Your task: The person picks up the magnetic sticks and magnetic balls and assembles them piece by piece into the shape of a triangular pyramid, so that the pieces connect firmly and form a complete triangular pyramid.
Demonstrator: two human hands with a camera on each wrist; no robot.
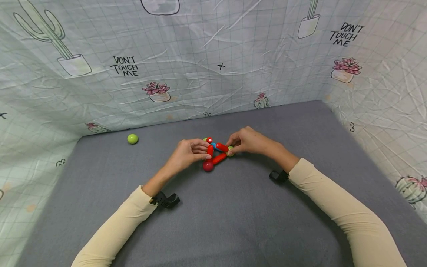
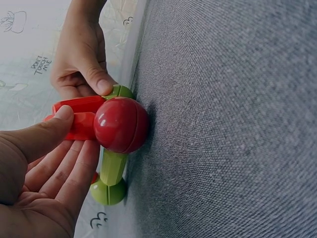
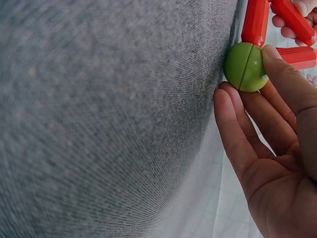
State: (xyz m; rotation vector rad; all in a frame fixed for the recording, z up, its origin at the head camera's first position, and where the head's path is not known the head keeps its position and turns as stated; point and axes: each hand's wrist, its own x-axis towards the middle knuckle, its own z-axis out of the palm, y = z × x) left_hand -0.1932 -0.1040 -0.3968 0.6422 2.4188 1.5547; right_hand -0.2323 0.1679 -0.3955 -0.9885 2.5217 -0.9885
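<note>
A small structure of coloured rods and balls stands on the grey table in the head view. My left hand (image 1: 187,154) pinches a raised red rod (image 1: 210,150) that rises from the dark red ball (image 1: 208,165). With thumb and fingers, my right hand (image 1: 251,141) holds a green ball (image 3: 246,67) at the right corner. One red rod (image 1: 219,159) joins these two balls, and another red rod (image 1: 222,147) slants up from the green one. In the left wrist view, a green rod (image 2: 114,167) runs from the red ball to a farther green ball (image 2: 108,193). A blue rod (image 1: 215,146) shows behind.
A loose green ball (image 1: 132,139) lies at the table's back left. Printed cloth (image 1: 200,55) hangs along the back and sides of the grey table (image 1: 213,222). A black wrist camera (image 1: 168,200) sits at the left cuff, another black camera (image 1: 278,177) at the right.
</note>
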